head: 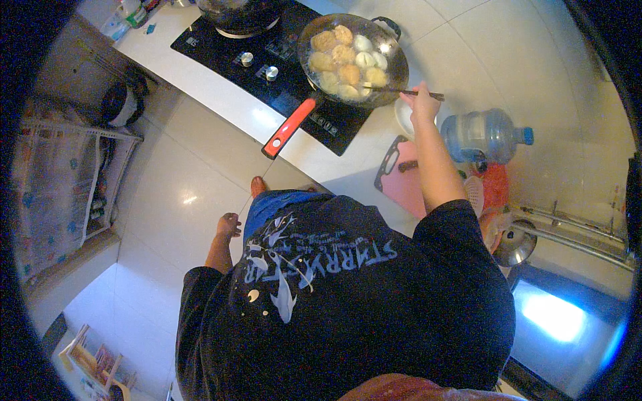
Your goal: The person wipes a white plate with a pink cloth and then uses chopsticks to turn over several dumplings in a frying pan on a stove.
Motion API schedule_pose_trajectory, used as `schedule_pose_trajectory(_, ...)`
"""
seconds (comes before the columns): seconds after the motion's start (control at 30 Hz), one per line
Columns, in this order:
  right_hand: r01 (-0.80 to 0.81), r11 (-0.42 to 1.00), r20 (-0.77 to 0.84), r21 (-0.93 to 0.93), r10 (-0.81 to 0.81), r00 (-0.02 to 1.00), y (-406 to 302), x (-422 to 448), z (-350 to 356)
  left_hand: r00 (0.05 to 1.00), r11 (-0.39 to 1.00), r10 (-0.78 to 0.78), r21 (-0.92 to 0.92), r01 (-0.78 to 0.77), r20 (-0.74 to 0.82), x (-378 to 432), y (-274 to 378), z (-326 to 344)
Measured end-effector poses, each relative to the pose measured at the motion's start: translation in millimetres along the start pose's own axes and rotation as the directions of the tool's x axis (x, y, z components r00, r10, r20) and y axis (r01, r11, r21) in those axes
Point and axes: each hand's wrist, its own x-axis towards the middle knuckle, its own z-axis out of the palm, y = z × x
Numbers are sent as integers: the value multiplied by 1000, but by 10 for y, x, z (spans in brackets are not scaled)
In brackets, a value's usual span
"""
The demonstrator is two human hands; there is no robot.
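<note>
My right hand grips a pair of dark chopsticks, whose tips reach into the wok at its near right side. Several round and oval pieces of food lie in bubbling liquid in the wok, some golden brown, others pale green-white. The wok sits on a black glass cooktop, its red handle sticking out over the counter's front edge. My left hand hangs at my side above the floor, its fingers loosely curled, with nothing seen in it.
A second dark pan stands at the cooktop's far left. Right of the wok are a white bowl, a blue plastic water bottle lying on its side and a pink cutting board with a dark-handled utensil. A metal lid is farther right.
</note>
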Motion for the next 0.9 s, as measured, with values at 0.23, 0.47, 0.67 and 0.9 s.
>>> schedule_pose_trajectory(0.23,204,978,80,-38,-200,976,-371,47,-19,999,999,-41,11,41,-33,-24,-61,7)
schedule_pose_trajectory(0.47,448,831,298,-329,-359,885,-274,161,333,995,996,-92,3,92,-38,-71,-14,-100)
schedule_pose_trajectory(0.67,505,732,464,-457,-289,838,5,377,318,997,999,-28,-22,26,-73,-167,20,-108)
schedule_pose_trajectory(0.9,870,261,698,-419,-520,493,168,236,431,998,999,-42,-30,40,-48,-174,-244,-142)
